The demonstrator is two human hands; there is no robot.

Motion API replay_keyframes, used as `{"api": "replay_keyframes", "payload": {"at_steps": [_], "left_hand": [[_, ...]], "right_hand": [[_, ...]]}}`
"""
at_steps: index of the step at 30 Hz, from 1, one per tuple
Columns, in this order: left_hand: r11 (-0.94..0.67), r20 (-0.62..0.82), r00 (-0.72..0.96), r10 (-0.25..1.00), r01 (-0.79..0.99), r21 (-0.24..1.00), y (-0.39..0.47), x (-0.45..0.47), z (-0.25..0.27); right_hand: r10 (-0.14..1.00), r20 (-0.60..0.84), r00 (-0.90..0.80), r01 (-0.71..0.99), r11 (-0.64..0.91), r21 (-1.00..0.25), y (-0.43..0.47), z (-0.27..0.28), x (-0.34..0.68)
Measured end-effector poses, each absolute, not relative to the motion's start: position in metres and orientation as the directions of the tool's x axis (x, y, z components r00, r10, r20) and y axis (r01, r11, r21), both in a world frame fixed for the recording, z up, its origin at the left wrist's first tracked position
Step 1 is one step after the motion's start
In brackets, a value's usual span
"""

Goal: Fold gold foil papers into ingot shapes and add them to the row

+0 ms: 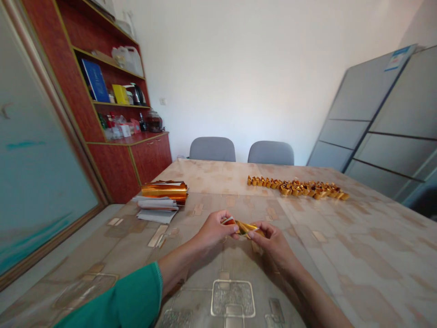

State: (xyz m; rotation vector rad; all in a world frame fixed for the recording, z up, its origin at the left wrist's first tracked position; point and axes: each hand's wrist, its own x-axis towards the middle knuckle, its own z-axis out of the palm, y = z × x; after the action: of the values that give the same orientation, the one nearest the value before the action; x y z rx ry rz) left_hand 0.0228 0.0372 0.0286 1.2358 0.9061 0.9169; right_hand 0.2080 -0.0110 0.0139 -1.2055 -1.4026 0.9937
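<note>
Between my two hands is a sheet of gold foil paper [244,227], partly folded, its white underside showing at the left end. The fingers of my left hand [218,226] pinch its left end, with the thumb on the near side. My right hand [269,238] pinches the other end, thumb and fingertips pressed on the gold side. Both hands are just above the table, and the fingers hide part of the foil. Farther off to the right stand rows of small folded gold foil ingots [297,187].
A gold foil roll or curled stack [164,191] lies at the left, with grey-white paper sheets [158,210] beside it. A patterned cover lies over the table [205,269]. Two grey chairs [212,149] stand at the far edge. A red-brown cabinet [118,114] is at the left.
</note>
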Motion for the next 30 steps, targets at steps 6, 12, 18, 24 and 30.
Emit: {"api": "replay_keyframes", "payload": {"at_steps": [6, 12, 18, 24, 30], "left_hand": [[0.247, -0.145, 0.467, 0.872, -0.165, 0.955, 0.029, 0.015, 0.03], [0.34, -0.18, 0.429, 0.885, -0.333, 0.88, 0.02, 0.02, 0.02], [0.304, -0.173, 0.335, 0.926, -0.393, 0.868, 0.014, 0.03, 0.007], [0.246, -0.139, 0.266, 0.954, -0.424, 0.872, 0.014, 0.033, 0.004], [0.17, -0.083, 0.204, 0.975, -0.458, 0.873, 0.014, 0.038, 0.005]], "right_hand": [[0.995, 0.09, 0.04, -0.058, 0.092, -0.994, -0.011, 0.005, 0.21], [0.997, 0.053, 0.052, -0.146, 0.06, -0.987, -0.012, -0.002, 0.207], [0.999, 0.037, 0.037, -0.091, 0.04, -0.995, -0.013, -0.004, 0.198], [0.997, 0.06, 0.045, -0.127, 0.065, -0.99, -0.013, -0.007, 0.195], [0.997, 0.068, 0.044, -0.103, 0.072, -0.992, -0.012, -0.01, 0.195]]}}
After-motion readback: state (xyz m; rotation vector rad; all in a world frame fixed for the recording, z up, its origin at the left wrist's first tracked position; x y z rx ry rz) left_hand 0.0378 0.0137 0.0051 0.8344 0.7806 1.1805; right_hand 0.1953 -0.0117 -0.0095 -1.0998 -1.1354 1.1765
